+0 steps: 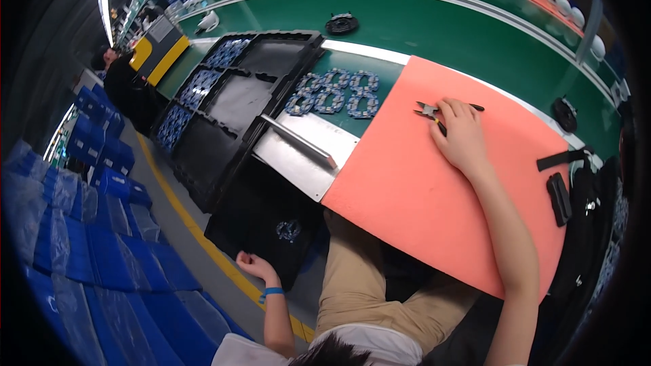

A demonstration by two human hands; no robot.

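My right hand (462, 130) lies over a pair of diagonal cutters (427, 110) on the salmon-coloured mat (400, 169). Its fingers are closed about the dark handles, and the jaws point left, spread apart. My left hand (255, 266), with a blue band at the wrist, hangs low on the left beside a black bin (237, 213). Its fingers are curled and nothing shows in them. One small blue circuit board (288, 230) lies in that bin. Left of the mat, several ring-shaped blue circuit boards (332, 91) sit in two rows on the green bench.
A black compartment tray (254, 129) holds more boards along its far-left side. Next to it is a metal plate with a bar handle (298, 141). A black cable coil (341, 24) lies on the conveyor. Blue boxes (115, 257) fill the left; other people work beyond.
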